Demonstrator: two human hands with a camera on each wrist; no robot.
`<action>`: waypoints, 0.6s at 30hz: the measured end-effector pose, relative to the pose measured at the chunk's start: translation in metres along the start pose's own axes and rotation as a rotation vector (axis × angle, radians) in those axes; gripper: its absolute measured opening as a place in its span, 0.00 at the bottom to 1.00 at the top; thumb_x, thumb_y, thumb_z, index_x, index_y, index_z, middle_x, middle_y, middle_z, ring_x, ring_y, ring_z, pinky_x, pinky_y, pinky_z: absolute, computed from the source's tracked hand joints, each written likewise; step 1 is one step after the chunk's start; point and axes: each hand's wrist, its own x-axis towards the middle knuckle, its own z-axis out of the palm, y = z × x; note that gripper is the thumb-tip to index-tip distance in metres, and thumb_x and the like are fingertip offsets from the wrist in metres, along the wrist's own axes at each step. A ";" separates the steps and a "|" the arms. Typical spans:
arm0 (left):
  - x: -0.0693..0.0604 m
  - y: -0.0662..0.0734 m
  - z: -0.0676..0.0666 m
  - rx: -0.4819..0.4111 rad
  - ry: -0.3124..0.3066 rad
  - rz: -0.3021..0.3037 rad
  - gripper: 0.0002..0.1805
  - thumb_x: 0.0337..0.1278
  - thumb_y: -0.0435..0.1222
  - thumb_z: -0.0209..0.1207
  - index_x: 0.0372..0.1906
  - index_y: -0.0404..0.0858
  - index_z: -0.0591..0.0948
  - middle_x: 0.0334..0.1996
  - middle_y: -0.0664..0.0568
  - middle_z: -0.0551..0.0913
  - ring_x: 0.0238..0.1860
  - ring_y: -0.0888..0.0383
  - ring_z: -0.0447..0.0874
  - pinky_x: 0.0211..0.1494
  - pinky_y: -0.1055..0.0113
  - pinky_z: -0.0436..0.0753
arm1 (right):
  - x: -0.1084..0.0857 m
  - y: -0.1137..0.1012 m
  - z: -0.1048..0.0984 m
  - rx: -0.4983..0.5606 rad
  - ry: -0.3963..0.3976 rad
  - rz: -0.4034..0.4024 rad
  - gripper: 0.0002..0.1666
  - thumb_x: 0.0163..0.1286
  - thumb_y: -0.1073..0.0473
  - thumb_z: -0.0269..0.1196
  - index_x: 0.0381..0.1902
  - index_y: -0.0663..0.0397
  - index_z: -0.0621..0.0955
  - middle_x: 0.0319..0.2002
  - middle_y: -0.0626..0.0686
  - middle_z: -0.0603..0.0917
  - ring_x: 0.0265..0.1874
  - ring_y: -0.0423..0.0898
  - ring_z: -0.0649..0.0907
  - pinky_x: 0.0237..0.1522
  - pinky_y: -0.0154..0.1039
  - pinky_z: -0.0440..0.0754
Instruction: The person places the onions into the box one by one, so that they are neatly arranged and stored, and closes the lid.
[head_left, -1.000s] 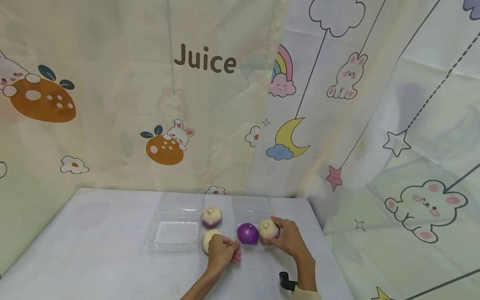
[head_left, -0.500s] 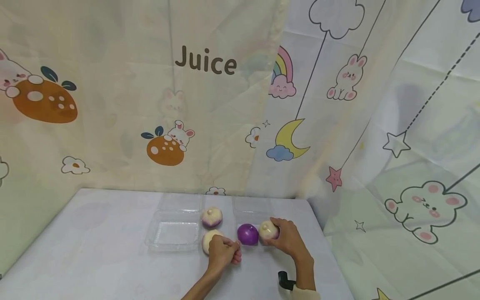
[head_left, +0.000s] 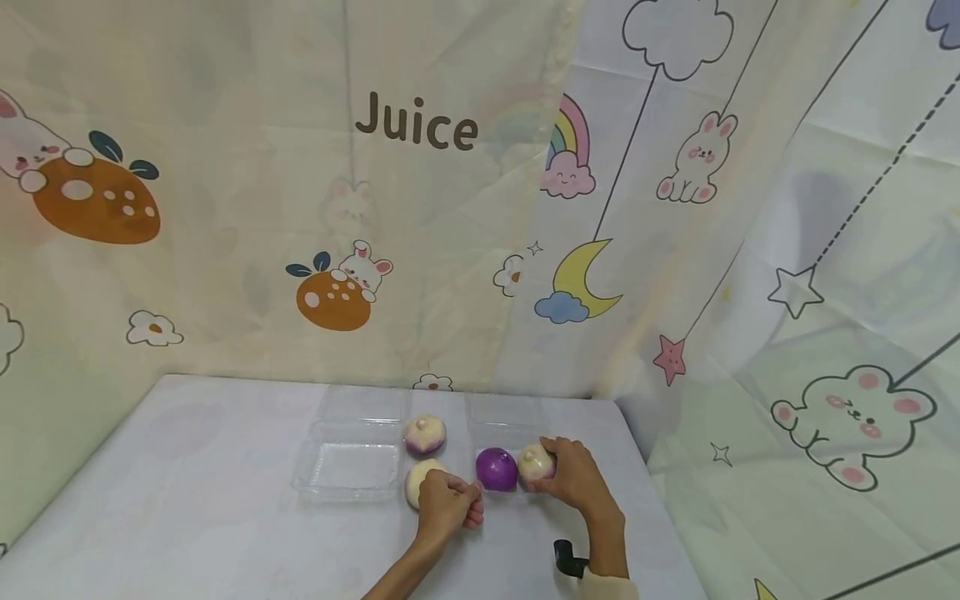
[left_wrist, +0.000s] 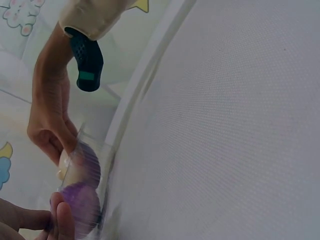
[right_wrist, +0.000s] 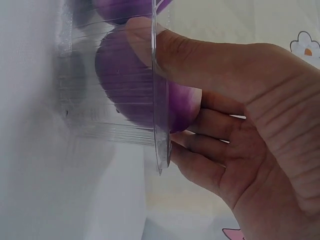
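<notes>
My right hand (head_left: 581, 475) grips a round cream-and-purple, turnip-like vegetable (head_left: 535, 463), cream side up. In the right wrist view, its purple underside (right_wrist: 125, 80) is inside a clear plastic box (right_wrist: 107, 131), with my thumb inside the wall. A mostly purple one (head_left: 496, 470) sits beside it in the same box. My left hand (head_left: 446, 507) has its fingers curled at the box's near left edge; in the left wrist view its thumb and fingertips (left_wrist: 62, 220) pinch the rim. Partly behind that hand is another cream vegetable (head_left: 417, 481), and a further one (head_left: 424, 434) lies behind it.
A second clear box (head_left: 348, 467) stands to the left with its lid (head_left: 363, 407) folded back. The right box's lid (head_left: 506, 410) also lies back toward the printed curtain (head_left: 420, 250). White cloth (head_left: 210, 500) covers the table. A black strap (head_left: 567, 558) is by the right wrist.
The vegetable in my right hand has shifted slightly left, closer against the purple one. My left hand stays in place. The head view has drifted a little.
</notes>
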 end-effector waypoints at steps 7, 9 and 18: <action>-0.001 0.001 0.000 -0.001 -0.002 0.008 0.12 0.67 0.27 0.69 0.28 0.22 0.87 0.17 0.46 0.89 0.15 0.61 0.87 0.22 0.62 0.92 | 0.000 -0.005 -0.003 0.008 -0.034 0.040 0.49 0.47 0.55 0.91 0.65 0.67 0.85 0.51 0.62 0.91 0.47 0.55 0.86 0.55 0.59 0.89; -0.001 0.001 0.000 -0.003 -0.001 0.003 0.12 0.67 0.27 0.69 0.28 0.23 0.88 0.17 0.46 0.88 0.15 0.61 0.87 0.22 0.62 0.92 | 0.000 -0.006 -0.004 0.007 -0.038 0.055 0.49 0.47 0.55 0.91 0.66 0.67 0.85 0.52 0.62 0.91 0.49 0.56 0.86 0.57 0.60 0.89; 0.001 0.000 0.000 0.010 0.003 0.009 0.13 0.67 0.28 0.69 0.27 0.22 0.88 0.16 0.46 0.88 0.14 0.60 0.87 0.21 0.62 0.92 | 0.001 -0.007 -0.002 0.006 -0.037 0.070 0.49 0.45 0.55 0.91 0.65 0.67 0.85 0.55 0.64 0.91 0.50 0.57 0.86 0.59 0.62 0.88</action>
